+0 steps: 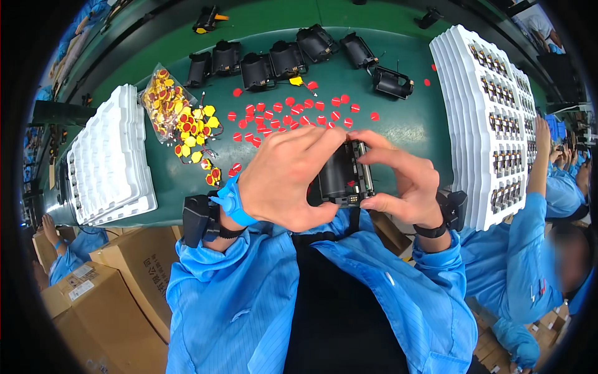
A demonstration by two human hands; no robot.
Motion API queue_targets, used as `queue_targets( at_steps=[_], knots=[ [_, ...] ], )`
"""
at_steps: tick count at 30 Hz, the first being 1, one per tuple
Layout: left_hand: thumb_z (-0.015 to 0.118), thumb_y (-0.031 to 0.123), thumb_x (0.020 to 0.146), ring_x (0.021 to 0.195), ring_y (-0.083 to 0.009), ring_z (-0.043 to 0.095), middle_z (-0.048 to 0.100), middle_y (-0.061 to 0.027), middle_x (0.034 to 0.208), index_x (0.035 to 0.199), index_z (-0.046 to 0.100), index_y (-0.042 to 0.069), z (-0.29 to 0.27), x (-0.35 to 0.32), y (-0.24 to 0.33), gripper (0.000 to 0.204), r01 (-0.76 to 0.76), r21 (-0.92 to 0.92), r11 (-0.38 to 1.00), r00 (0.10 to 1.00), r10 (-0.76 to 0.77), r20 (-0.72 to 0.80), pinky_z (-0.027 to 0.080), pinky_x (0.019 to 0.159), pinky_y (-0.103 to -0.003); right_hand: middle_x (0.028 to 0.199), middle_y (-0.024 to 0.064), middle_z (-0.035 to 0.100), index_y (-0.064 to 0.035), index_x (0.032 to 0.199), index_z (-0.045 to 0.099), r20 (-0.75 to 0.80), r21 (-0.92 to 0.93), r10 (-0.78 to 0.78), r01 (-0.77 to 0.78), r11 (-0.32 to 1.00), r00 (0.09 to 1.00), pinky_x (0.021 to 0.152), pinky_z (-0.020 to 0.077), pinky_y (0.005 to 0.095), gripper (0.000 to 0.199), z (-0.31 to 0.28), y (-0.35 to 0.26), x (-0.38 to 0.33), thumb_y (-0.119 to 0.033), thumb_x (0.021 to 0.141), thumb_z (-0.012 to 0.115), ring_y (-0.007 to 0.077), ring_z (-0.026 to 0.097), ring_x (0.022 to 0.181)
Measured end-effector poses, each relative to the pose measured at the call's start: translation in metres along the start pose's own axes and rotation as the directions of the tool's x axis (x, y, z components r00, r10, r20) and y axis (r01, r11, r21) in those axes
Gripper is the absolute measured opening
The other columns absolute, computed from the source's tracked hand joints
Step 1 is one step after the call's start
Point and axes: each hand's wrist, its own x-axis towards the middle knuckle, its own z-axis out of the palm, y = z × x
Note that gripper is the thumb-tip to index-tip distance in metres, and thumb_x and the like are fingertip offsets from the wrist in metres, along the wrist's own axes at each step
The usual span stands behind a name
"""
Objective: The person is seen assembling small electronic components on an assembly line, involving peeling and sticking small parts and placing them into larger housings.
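Note:
Between both hands, above the near edge of the green table, is a black plastic housing (336, 174) with a curved hollow, a metal-edged strip and small gold contacts. My left hand (286, 177) wraps over its left side, thumb at the lower edge, and wears a blue wrist strap (232, 202). My right hand (405, 181) pinches its right side between thumb and fingers. A spot of red shows inside the housing. Just beyond the hands lie many loose red round pieces (289, 101). Further back stand several similar black housings (258, 70).
Yellow-and-red wired discs (196, 128) lie at left beside a clear bag (163, 103) of more. White trays (112, 162) are stacked at far left; another tray stack (464, 124) holding small parts stands right. Cardboard boxes (112, 311) sit lower left. A co-worker's sleeve (523, 249) is close at right.

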Motion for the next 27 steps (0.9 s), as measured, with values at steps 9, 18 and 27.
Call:
queue_targets(
  at_steps=[9, 18, 27],
  knots=[
    [0.075, 0.016, 0.054, 0.079, -0.0369, 0.062, 0.062, -0.0189, 0.093, 0.118, 0.057, -0.005, -0.002, -0.004, 0.005, 0.070, 0.028, -0.034, 0.999, 1.000, -0.028, 0.005, 0.051, 0.068, -0.042, 0.131, 0.0300, 0.058, 0.0065, 0.110, 0.064, 0.113, -0.314, -0.140, 0.169, 0.934, 0.984, 0.104, 0.0463, 0.0483, 0.049, -0.007, -0.027, 0.009, -0.017, 0.073, 0.086, 0.0461, 0.058, 0.122],
    [0.074, 0.020, 0.057, 0.079, -0.0370, 0.059, 0.057, -0.0182, 0.088, 0.116, 0.052, -0.005, -0.004, -0.008, 0.011, 0.068, -0.030, -0.065, 0.997, 0.998, 0.026, -0.058, 0.049, 0.065, -0.044, 0.133, 0.0338, 0.055, 0.0089, 0.112, 0.061, 0.142, -0.254, -0.142, 0.175, 0.951, 0.980, 0.105, 0.0440, 0.0550, 0.053, -0.004, -0.030, 0.008, -0.015, 0.072, 0.085, 0.0489, 0.056, 0.123],
    [0.075, 0.019, 0.056, 0.075, -0.0374, 0.060, 0.059, -0.0181, 0.087, 0.112, 0.053, -0.005, -0.002, -0.009, 0.021, 0.065, -0.029, -0.170, 0.985, 0.996, 0.015, -0.083, 0.049, 0.063, -0.043, 0.124, 0.0321, 0.059, 0.0089, 0.111, 0.062, 0.306, -0.267, -0.122, 0.208, 0.941, 0.944, 0.101, 0.0472, 0.0526, 0.053, -0.023, -0.049, 0.022, -0.015, 0.070, 0.086, 0.0484, 0.061, 0.109]
  ],
)
